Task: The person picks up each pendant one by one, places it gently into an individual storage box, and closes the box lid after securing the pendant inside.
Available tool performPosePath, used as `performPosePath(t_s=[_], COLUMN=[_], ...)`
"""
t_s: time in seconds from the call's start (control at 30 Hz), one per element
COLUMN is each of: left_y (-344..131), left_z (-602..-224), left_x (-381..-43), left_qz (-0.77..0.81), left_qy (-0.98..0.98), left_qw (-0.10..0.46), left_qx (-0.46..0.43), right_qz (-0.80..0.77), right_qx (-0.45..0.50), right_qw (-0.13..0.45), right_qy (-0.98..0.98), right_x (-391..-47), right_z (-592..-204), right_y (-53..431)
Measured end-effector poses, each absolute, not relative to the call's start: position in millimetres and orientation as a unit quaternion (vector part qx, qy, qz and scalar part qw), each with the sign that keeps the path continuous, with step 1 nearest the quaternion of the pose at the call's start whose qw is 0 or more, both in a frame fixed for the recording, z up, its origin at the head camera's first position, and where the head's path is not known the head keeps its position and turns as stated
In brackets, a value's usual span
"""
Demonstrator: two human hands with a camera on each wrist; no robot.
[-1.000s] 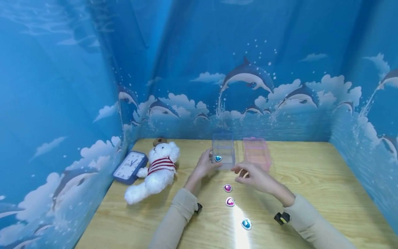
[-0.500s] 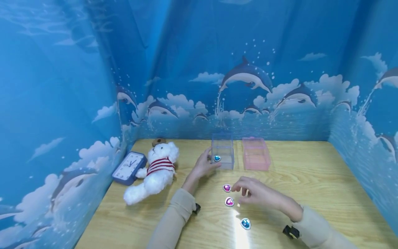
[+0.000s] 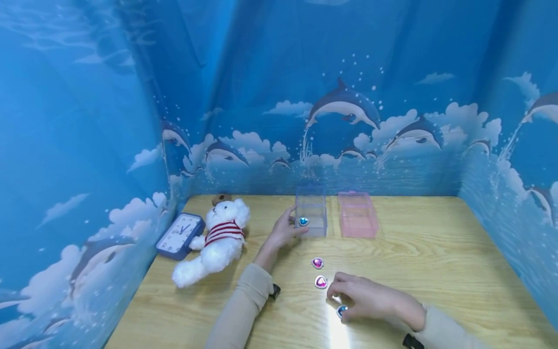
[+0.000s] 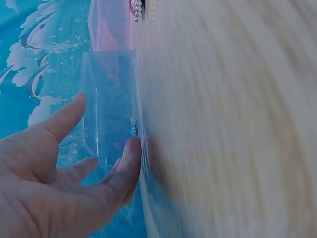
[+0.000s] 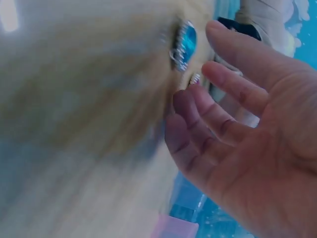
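In the head view, my left hand [image 3: 285, 229] rests against the left side of a clear bluish lidded box [image 3: 317, 225]. One blue heart-shaped gem [image 3: 303, 221] with a sparkling rim lies inside; the left wrist view shows my fingers spread beside the box [image 4: 111, 99]. My right hand [image 3: 370, 296] is low over the table around another blue gem [image 3: 341, 310], partly covered by the thumb. From the right wrist view, a gap shows between that gem [image 5: 187, 43] and my loosely bent fingers. Two pink heart gems, the farther one [image 3: 317, 262] and the nearer one [image 3: 320, 282], lie on the table.
A pink clear box [image 3: 358, 218] stands right of the bluish one. On the left lie a white plush toy [image 3: 224, 237] in a striped shirt and a blue-framed clock [image 3: 180, 235]. Dolphin-printed curtains [image 3: 261, 97] enclose the wooden table [image 3: 418, 252].
My right hand has moved from beside the bluish box toward the near edge, down to the blue gem on the table. My left hand has stayed at the box.
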State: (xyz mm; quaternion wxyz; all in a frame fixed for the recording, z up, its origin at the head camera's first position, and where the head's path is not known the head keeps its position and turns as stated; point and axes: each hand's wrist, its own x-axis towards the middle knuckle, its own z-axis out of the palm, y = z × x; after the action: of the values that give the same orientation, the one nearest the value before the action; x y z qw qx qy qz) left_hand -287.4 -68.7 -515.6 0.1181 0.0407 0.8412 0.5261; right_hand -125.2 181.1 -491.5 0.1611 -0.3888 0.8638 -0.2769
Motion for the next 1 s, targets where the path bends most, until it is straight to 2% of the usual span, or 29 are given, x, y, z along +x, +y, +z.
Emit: performPosePath(t_s=[0.4, 0.73, 1.0], left_y=[-69.1, -66.6, -67.4], left_z=[-513.2, -511.6, -513.0], left_x=[-288.7, -287.5, -287.9], left_qz=[0.535, 0.529, 0.523], left_qy=[0.833, 0.838, 0.843], left_qw=[0.136, 0.133, 0.128], left_qx=[0.026, 0.022, 0.026], right_qz=[-0.203, -0.163, -0.146], right_qx=[-0.415, -0.461, -0.462], right_qw=[0.096, 0.002, -0.020], right_qy=[0.882, 0.872, 0.874], right_x=[-112.6, -108.1, -107.3], right_z=[-501.3, -506.1, -506.8], right_y=[178.4, 176.1, 176.4])
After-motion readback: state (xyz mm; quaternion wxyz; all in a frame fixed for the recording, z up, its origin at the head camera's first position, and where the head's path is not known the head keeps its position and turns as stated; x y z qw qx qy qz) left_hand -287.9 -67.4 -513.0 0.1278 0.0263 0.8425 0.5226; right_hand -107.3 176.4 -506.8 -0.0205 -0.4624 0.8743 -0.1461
